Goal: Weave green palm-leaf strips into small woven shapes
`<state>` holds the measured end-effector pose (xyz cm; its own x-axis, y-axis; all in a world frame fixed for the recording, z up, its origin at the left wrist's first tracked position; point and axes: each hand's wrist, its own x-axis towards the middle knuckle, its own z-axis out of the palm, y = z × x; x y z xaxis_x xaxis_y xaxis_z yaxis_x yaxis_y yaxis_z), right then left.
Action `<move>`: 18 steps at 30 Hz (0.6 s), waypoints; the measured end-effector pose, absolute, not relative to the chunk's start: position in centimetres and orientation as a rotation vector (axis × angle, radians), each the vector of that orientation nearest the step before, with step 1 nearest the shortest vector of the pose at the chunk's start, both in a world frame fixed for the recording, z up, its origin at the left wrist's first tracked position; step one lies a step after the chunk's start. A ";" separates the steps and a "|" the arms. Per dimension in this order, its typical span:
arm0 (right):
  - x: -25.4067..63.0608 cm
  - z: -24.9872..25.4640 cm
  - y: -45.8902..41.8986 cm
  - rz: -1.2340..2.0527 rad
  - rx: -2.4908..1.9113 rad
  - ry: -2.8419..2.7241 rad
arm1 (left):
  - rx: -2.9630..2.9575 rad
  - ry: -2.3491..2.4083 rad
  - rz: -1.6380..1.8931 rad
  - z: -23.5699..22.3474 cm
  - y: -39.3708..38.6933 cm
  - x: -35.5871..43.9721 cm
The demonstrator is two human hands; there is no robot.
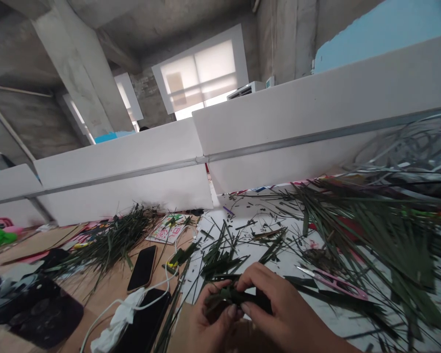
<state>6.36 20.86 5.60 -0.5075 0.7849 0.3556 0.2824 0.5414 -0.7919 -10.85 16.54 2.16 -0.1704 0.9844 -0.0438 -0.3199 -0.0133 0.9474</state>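
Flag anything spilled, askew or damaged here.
Mostly clutter: leaf scraps lie strewn over the white surface, in no order, and a white cable loops loosely beside a phone. No liquid spill or clear damage shows.

Two bare hands close together at the lower middle of the view, fingers bent and thumbs drawn inward.
The left hand curls its fingers around toward the right, its thumb angled up and inward. The right hand arches over from the other side, index finger sharply bent at the knuckle, thumb pointing left, its tip near the left thumb's. The right wrist slants down to the lower right; the left wrist is cut off by the bottom edge.
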 end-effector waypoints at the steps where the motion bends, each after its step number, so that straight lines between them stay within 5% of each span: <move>1: 6.4 5.5 20.9 0.869 -0.846 -2.055 | 0.861 1.080 1.475 2.0 16.6 -10.9; 18: 6.5 4.9 21.2 0.928 -0.861 -1.950 | 0.749 1.025 1.502 1.3 16.9 -11.1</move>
<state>6.46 21.16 4.95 -0.4536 0.8142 0.3623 0.2326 0.5006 -0.8338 -11.10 16.88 1.29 -0.1851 0.9797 -0.0776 -0.4293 -0.0096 0.9031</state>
